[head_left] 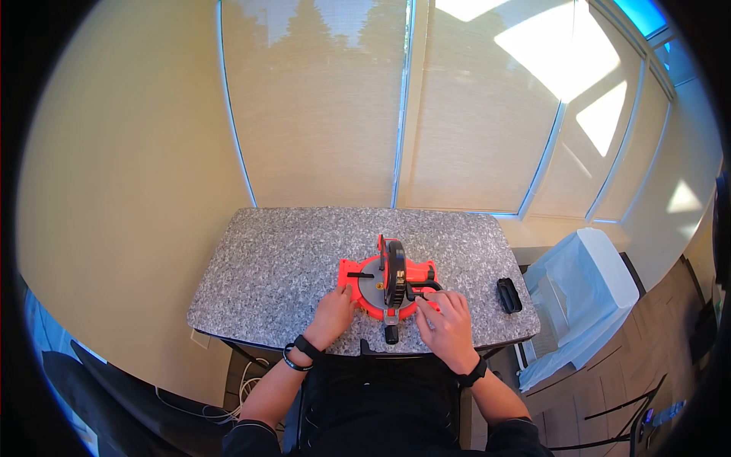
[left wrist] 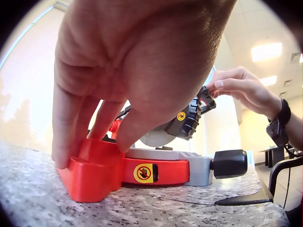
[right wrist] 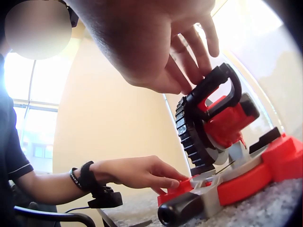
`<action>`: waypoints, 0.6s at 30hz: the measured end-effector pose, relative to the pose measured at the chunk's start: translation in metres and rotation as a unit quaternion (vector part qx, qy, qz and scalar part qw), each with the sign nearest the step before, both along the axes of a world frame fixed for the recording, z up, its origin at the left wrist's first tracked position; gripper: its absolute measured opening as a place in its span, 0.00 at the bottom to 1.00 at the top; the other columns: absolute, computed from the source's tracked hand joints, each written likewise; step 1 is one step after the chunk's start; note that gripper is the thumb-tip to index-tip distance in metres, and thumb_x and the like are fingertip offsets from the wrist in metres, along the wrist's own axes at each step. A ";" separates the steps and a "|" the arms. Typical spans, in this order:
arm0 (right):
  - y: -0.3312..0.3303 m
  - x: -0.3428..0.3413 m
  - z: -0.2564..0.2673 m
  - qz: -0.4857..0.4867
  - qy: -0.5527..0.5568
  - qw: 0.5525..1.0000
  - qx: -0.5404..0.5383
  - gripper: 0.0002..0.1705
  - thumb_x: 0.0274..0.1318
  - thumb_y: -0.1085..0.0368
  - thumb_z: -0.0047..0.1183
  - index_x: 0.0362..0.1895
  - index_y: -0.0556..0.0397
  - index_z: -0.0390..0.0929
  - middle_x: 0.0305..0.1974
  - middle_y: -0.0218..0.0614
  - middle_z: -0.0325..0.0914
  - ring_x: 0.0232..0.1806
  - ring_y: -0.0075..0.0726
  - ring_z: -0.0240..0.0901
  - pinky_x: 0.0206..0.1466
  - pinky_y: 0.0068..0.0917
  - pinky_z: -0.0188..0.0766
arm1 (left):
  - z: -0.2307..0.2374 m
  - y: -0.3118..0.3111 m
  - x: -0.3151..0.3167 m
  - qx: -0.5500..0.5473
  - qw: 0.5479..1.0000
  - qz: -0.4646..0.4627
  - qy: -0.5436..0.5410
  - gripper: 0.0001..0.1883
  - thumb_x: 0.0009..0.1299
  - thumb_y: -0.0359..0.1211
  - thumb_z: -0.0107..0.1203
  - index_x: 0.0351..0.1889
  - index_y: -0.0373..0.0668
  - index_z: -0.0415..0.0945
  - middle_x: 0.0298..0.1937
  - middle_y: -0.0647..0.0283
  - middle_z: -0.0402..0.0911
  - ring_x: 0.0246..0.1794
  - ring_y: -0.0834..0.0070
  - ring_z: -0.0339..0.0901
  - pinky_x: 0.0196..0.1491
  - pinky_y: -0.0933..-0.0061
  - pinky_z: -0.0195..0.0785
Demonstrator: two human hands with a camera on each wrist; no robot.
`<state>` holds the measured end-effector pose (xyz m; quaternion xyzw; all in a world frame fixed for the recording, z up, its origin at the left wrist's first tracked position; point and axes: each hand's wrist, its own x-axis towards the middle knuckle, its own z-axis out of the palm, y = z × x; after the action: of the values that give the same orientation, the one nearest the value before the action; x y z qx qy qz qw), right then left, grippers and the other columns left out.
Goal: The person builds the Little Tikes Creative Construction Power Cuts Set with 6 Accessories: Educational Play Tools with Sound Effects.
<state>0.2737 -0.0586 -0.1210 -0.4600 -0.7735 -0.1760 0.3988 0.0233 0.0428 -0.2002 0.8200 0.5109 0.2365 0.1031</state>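
Note:
A red, black and grey toy miter saw [head_left: 396,280] stands on the granite-patterned table, its blade arm raised. My left hand [head_left: 335,314] holds the left end of the red base [left wrist: 92,177], with the thumb on one side and fingers on the other. Above the base, my right hand [head_left: 448,327] touches the black looped handle [right wrist: 232,97] with its fingertips, fingers fairly straight. A toothed grey blade [left wrist: 158,138] shows below the black guard [right wrist: 187,135]. The black front knob [left wrist: 230,163] points toward my body.
On the table's [head_left: 266,266] right side lies a black oblong open case [head_left: 509,295]. A bin with a pale blue liner [head_left: 579,282] stands beyond the right edge. Window shades [head_left: 320,114] rise behind the table, and a white cable [head_left: 245,381] hangs at lower left.

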 end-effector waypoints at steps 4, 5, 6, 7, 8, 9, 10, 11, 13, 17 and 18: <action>-0.001 0.000 0.001 -0.001 0.021 1.000 0.015 0.12 0.50 0.69 0.65 0.41 0.56 0.86 0.50 0.38 0.81 0.55 0.45 0.77 0.59 0.44 0.71 | 0.002 -0.001 0.001 -0.001 1.000 0.005 0.002 0.24 0.71 0.35 0.60 0.60 0.27 0.73 0.49 0.41 0.81 0.48 0.43 0.80 0.50 0.50 0.76; -0.001 0.000 0.001 -0.002 0.021 1.000 0.015 0.12 0.50 0.69 0.65 0.41 0.56 0.86 0.50 0.38 0.81 0.55 0.45 0.77 0.59 0.44 0.71 | 0.002 0.000 0.001 -0.004 1.000 0.006 0.006 0.24 0.71 0.35 0.60 0.60 0.27 0.73 0.49 0.41 0.81 0.48 0.44 0.80 0.50 0.50 0.76; -0.001 0.000 0.002 -0.006 0.016 1.000 0.016 0.12 0.50 0.69 0.64 0.41 0.56 0.87 0.52 0.39 0.81 0.58 0.47 0.76 0.61 0.45 0.70 | 0.002 0.000 0.001 -0.006 1.000 0.008 0.010 0.24 0.71 0.35 0.60 0.60 0.27 0.73 0.49 0.41 0.81 0.48 0.44 0.80 0.50 0.50 0.76; -0.001 0.000 0.002 -0.010 0.011 1.000 0.018 0.12 0.50 0.69 0.64 0.41 0.56 0.87 0.55 0.40 0.80 0.61 0.49 0.75 0.64 0.47 0.70 | 0.002 0.000 0.001 -0.006 1.000 0.008 0.010 0.24 0.71 0.35 0.60 0.60 0.27 0.73 0.49 0.41 0.81 0.48 0.44 0.80 0.50 0.50 0.76; -0.002 -0.001 0.003 -0.009 0.011 1.000 0.018 0.12 0.50 0.69 0.64 0.41 0.56 0.87 0.55 0.40 0.80 0.61 0.49 0.75 0.64 0.47 0.70 | 0.001 -0.001 0.001 -0.004 1.000 0.007 0.006 0.24 0.71 0.35 0.60 0.60 0.27 0.73 0.49 0.41 0.81 0.48 0.44 0.80 0.50 0.51 0.76; -0.002 -0.001 0.004 -0.008 0.010 1.000 0.023 0.11 0.50 0.70 0.64 0.40 0.56 0.87 0.56 0.41 0.80 0.62 0.50 0.74 0.66 0.48 0.69 | 0.001 -0.001 0.000 -0.002 1.000 0.006 0.002 0.24 0.72 0.35 0.60 0.60 0.27 0.74 0.49 0.41 0.81 0.48 0.44 0.80 0.50 0.51 0.76; -0.002 -0.001 0.005 -0.007 0.009 1.000 0.028 0.11 0.50 0.70 0.63 0.40 0.56 0.87 0.57 0.41 0.80 0.63 0.51 0.73 0.68 0.50 0.68 | -0.001 0.000 0.000 -0.002 1.000 0.007 0.002 0.24 0.71 0.35 0.60 0.60 0.27 0.74 0.49 0.41 0.81 0.48 0.44 0.80 0.50 0.51 0.76; -0.002 -0.001 0.005 -0.007 0.009 1.000 0.028 0.11 0.50 0.70 0.63 0.40 0.56 0.87 0.57 0.41 0.80 0.63 0.51 0.73 0.68 0.50 0.68 | -0.006 0.001 0.000 0.022 1.000 0.004 0.004 0.23 0.72 0.36 0.59 0.59 0.28 0.73 0.48 0.42 0.81 0.46 0.45 0.81 0.48 0.50 0.77; -0.002 -0.001 0.004 -0.006 0.010 1.000 0.023 0.10 0.50 0.70 0.63 0.40 0.56 0.87 0.58 0.41 0.79 0.64 0.52 0.73 0.69 0.51 0.67 | -0.008 0.002 -0.001 0.045 0.999 0.001 0.006 0.22 0.72 0.36 0.59 0.57 0.29 0.73 0.47 0.42 0.82 0.44 0.45 0.83 0.46 0.50 0.78; 0.000 0.001 0.001 -0.004 0.022 1.000 0.019 0.11 0.49 0.72 0.64 0.40 0.56 0.87 0.55 0.42 0.80 0.63 0.55 0.73 0.68 0.53 0.67 | -0.008 0.001 -0.001 0.047 0.999 0.001 0.002 0.22 0.72 0.36 0.59 0.58 0.28 0.73 0.47 0.42 0.82 0.44 0.45 0.83 0.45 0.50 0.78; 0.001 0.003 -0.001 -0.004 0.025 1.000 0.014 0.11 0.48 0.72 0.64 0.39 0.55 0.86 0.54 0.42 0.80 0.63 0.55 0.74 0.68 0.52 0.68 | -0.008 0.001 -0.001 0.046 0.999 0.002 0.001 0.23 0.72 0.36 0.59 0.58 0.28 0.73 0.47 0.42 0.82 0.44 0.45 0.83 0.45 0.51 0.78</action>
<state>0.2763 -0.0580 -0.1223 -0.4619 -0.7588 -0.1769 0.4238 0.0224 0.0440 -0.2081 0.8232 0.5012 0.2590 0.0639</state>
